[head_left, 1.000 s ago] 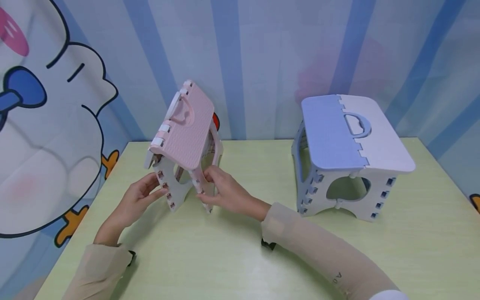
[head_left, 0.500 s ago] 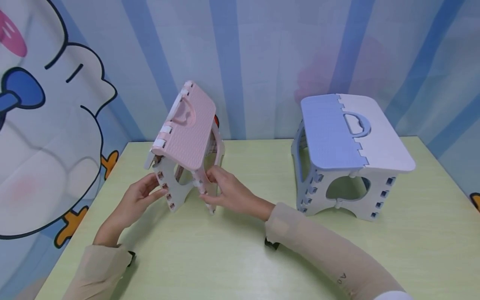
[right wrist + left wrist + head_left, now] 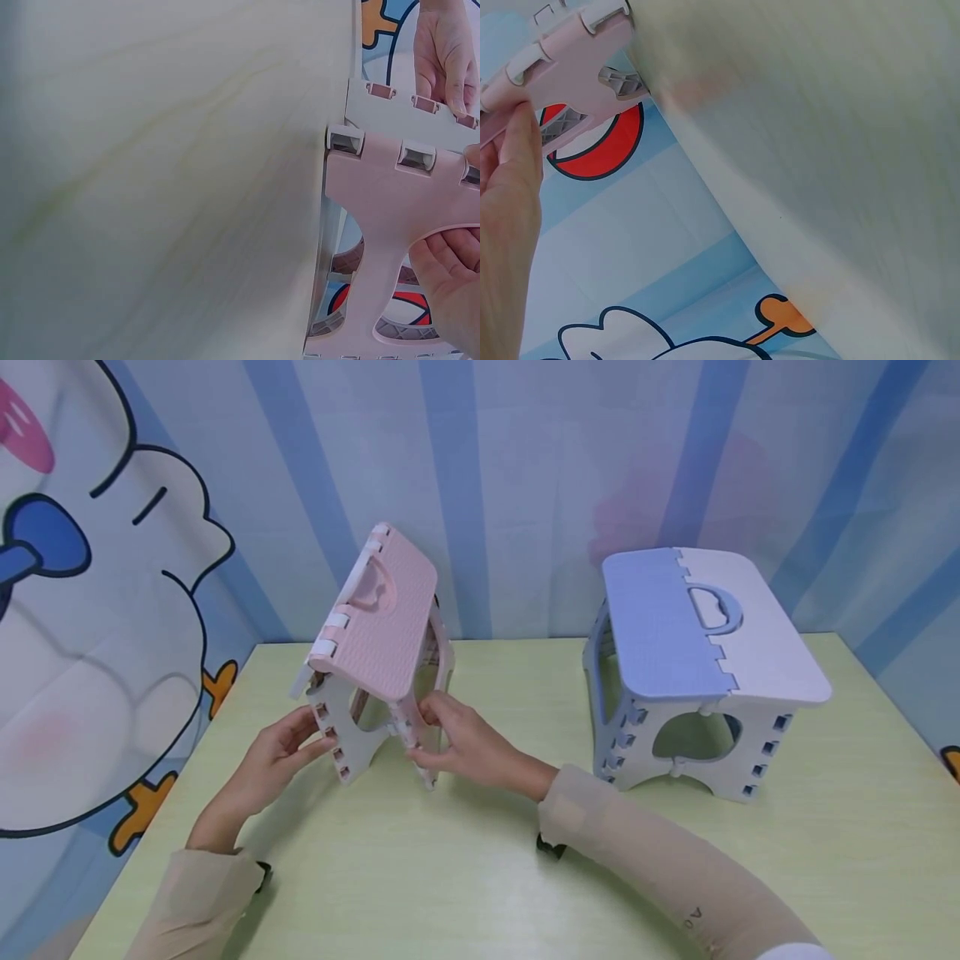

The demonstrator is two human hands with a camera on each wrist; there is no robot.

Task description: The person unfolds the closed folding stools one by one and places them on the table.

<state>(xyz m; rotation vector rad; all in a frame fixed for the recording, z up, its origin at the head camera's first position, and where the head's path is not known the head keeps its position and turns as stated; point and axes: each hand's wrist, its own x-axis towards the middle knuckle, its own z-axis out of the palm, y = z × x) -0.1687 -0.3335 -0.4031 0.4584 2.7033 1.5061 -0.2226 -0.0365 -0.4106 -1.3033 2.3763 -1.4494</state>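
Observation:
A pink and white folding step stool [image 3: 386, 635] stands partly folded on the left of the table, its top bent upward along the middle hinge like a roof. My left hand [image 3: 270, 760] holds the white edge of its left leg panel, thumb in front. My right hand [image 3: 468, 739] grips the pink leg panel on the right; in the right wrist view its fingers [image 3: 442, 262] reach through the oval cutout of that panel. The left wrist view catches only part of the left hand [image 3: 514, 172] against the stool's hinged pink side.
A blue and white folding stool [image 3: 712, 635] stands fully unfolded on the right of the pale green table [image 3: 480, 877]. Behind the table hangs a blue striped backdrop [image 3: 517, 510] with cartoon figures.
My right hand has moved slightly right, drawing the pink leg panel away from the white one. The stool's top has opened a little wider. The left hand stays in place.

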